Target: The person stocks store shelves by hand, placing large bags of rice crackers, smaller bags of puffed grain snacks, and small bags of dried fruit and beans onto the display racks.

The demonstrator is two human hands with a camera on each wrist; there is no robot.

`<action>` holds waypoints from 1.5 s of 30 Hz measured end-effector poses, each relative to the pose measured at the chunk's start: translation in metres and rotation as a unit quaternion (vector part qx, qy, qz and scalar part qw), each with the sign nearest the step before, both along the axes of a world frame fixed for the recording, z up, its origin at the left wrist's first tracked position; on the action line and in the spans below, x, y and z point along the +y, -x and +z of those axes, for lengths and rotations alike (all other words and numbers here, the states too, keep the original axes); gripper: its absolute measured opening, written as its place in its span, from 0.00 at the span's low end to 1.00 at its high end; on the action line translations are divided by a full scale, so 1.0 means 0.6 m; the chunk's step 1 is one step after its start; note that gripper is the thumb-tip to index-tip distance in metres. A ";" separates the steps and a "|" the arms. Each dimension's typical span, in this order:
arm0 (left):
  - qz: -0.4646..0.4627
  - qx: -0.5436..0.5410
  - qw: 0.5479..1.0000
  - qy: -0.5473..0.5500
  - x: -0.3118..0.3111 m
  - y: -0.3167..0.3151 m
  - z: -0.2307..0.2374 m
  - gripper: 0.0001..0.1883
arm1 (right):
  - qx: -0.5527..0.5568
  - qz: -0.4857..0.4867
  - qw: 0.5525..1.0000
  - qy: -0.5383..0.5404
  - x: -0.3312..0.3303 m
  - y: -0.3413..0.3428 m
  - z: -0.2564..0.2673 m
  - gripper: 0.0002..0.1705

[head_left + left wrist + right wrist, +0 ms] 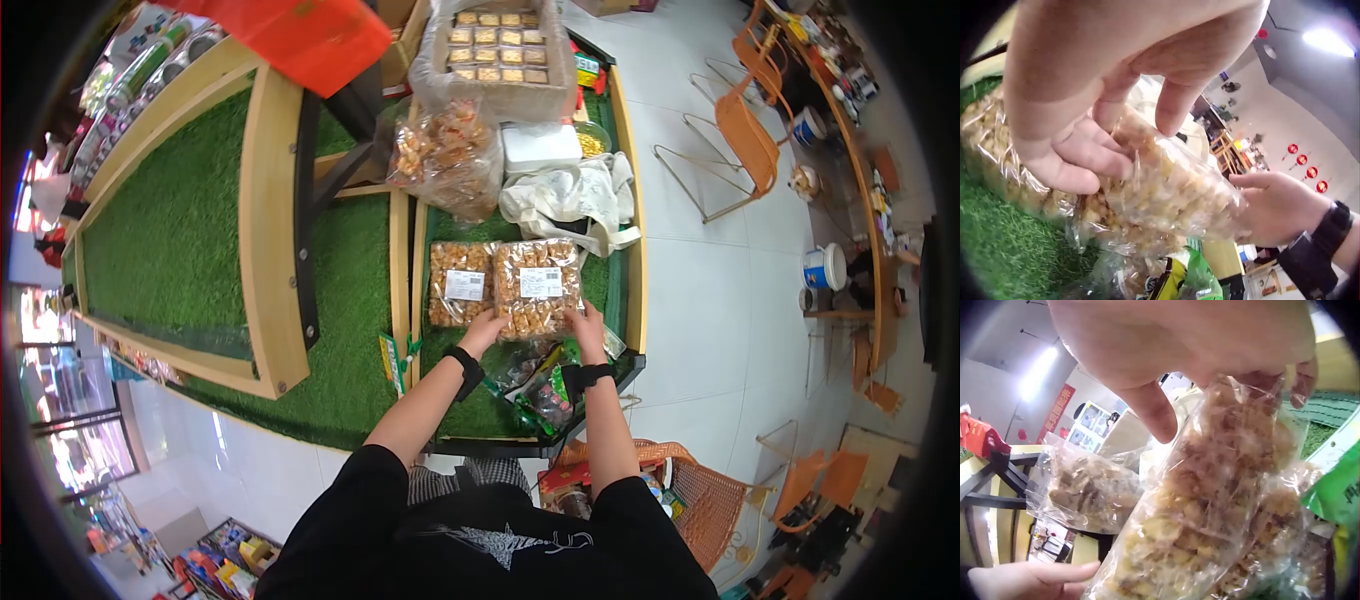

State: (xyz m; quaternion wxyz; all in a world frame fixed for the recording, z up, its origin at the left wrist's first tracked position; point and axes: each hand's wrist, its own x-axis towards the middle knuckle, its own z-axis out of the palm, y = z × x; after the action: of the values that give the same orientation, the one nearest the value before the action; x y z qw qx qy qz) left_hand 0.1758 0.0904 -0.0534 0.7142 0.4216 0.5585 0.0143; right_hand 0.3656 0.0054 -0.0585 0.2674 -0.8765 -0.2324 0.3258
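- Left hand point(485, 331): thumb and fingers nearly closed, pinching the near left part of the labelled snack pack point(538, 312) (clear wrap, golden-brown pieces, white sticker).
- Right hand point(589, 332): thumb on one side of the same pack's edge, fingers on the other; a narrow grip, taken at the near right corner.
- Held pack's place: over the turf-lined display bed, in front of the person; wrist views show it tilted, and its near edge lies above the glossy packets point(548, 395).
- Second snack pack point(450, 312): just left of the held one, label up, on the artificial turf point(350, 300). (Left hand very close to its near right corner.)
- Beyond both packs: white cloth bag point(560, 200), a rumpled thing with handles; behind it, a white box point(540, 150).
- Farther left: large clear bag point(445, 155) of brownish snacks, near a plastic-lined carton point(550, 95) with rows of square pieces.
- Black wristband point(466, 375) on the left wrist, another on the right.
- Off to the right, on pale floor tiles: an orange chair point(745, 140).
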 end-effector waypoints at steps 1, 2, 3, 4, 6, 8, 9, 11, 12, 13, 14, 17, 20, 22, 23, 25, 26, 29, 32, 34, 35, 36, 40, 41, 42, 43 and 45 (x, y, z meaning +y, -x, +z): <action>0.009 0.002 1.000 -0.001 -0.002 0.010 0.007 0.27 | 0.002 0.009 1.000 -0.001 -0.005 -0.002 -0.002 0.27; 0.018 -0.018 0.999 -0.033 -0.004 0.018 0.015 0.22 | 0.143 0.007 0.989 -0.044 -0.009 -0.007 0.001 0.24; 0.026 -0.039 0.997 -0.068 -0.002 0.026 0.027 0.18 | 0.282 0.006 0.956 -0.086 -0.011 -0.006 0.005 0.21; 0.038 -0.051 0.994 -0.090 -0.002 0.035 0.029 0.18 | 0.275 -0.019 0.950 -0.149 -0.021 0.011 0.018 0.14; 0.030 -0.027 0.993 -0.110 -0.012 0.054 0.042 0.19 | 0.302 -0.037 0.941 -0.150 -0.038 0.036 0.041 0.13; 0.011 0.023 0.991 -0.135 -0.028 0.075 0.084 0.21 | 0.366 -0.085 0.912 -0.163 -0.060 0.062 0.061 0.10; 0.006 0.014 0.988 -0.154 -0.038 0.091 0.097 0.19 | 0.402 -0.106 0.892 -0.179 -0.072 0.076 0.071 0.10; -0.009 0.019 0.971 -0.236 -0.063 0.123 0.120 0.18 | 0.425 -0.096 0.878 -0.195 -0.096 0.098 0.091 0.07; 0.005 0.031 0.967 -0.252 -0.079 0.142 0.113 0.19 | 0.432 -0.100 0.876 -0.191 -0.104 0.112 0.111 0.07; -0.015 0.061 0.959 -0.278 -0.090 0.159 0.172 0.20 | 0.439 -0.103 0.873 -0.185 -0.113 0.127 0.131 0.06; -0.009 0.061 0.953 -0.297 -0.102 0.179 0.173 0.20 | 0.435 -0.104 0.864 -0.232 -0.120 0.143 0.121 0.08; 0.018 0.057 0.935 -0.351 -0.157 0.245 0.249 0.19 | 0.462 -0.066 0.861 -0.200 -0.133 0.186 0.183 0.16; 0.041 0.059 0.914 -0.399 -0.212 0.324 0.282 0.20 | 0.460 0.012 0.860 -0.223 -0.139 0.244 0.226 0.26; 0.082 0.050 0.908 -0.408 -0.257 0.383 0.318 0.20 | 0.472 0.114 0.844 -0.229 -0.150 0.284 0.255 0.28; 0.110 0.035 0.905 -0.410 -0.283 0.414 0.336 0.21 | 0.474 0.127 0.841 -0.228 -0.162 0.311 0.269 0.28; 0.134 0.050 0.894 -0.425 -0.335 0.480 0.356 0.20 | 0.467 0.144 0.842 -0.229 -0.178 0.376 0.316 0.24; 0.164 0.033 0.891 -0.422 -0.366 0.513 0.367 0.20 | 0.472 0.193 0.832 -0.217 -0.186 0.401 0.311 0.20; 0.231 0.028 0.884 -0.405 -0.463 0.615 0.373 0.21 | 0.467 0.249 0.821 -0.213 -0.233 0.511 0.346 0.20; 0.342 -0.026 0.858 -0.382 -0.553 0.700 0.385 0.23 | 0.466 0.324 0.792 -0.225 -0.278 0.616 0.366 0.25; 0.393 -0.058 0.853 -0.340 -0.616 0.749 0.386 0.24 | 0.468 0.395 0.757 -0.229 -0.307 0.672 0.370 0.30; 0.426 -0.098 0.848 -0.300 -0.647 0.770 0.386 0.25 | 0.474 0.409 0.749 -0.219 -0.316 0.695 0.366 0.30; 0.420 -0.054 0.846 -0.323 -0.677 0.791 0.385 0.30 | 0.477 0.452 0.726 -0.202 -0.322 0.718 0.361 0.31; 0.555 -0.020 0.781 -0.286 -0.764 0.818 0.417 0.38 | 0.456 0.579 0.658 -0.159 -0.340 0.807 0.387 0.34; 0.563 -0.019 0.775 -0.288 -0.779 0.823 0.415 0.38 | 0.430 0.618 0.640 -0.154 -0.343 0.823 0.389 0.35; 0.571 -0.017 0.766 -0.293 -0.792 0.827 0.410 0.38 | 0.407 0.645 0.632 -0.139 -0.345 0.836 0.387 0.37; 0.580 -0.015 0.758 -0.298 -0.802 0.832 0.407 0.39 | 0.406 0.652 0.626 -0.136 -0.347 0.851 0.389 0.37; 0.606 -0.019 0.740 -0.290 -0.820 0.840 0.405 0.40 | 0.387 0.690 0.595 -0.142 -0.356 0.880 0.398 0.36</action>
State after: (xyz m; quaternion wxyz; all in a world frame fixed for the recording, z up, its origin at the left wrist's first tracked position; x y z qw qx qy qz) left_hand -0.3280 -0.4013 0.1894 0.4084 0.1804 0.6510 0.6139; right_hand -0.1622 -0.2079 0.1801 0.1482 -0.1970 -0.6861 0.6845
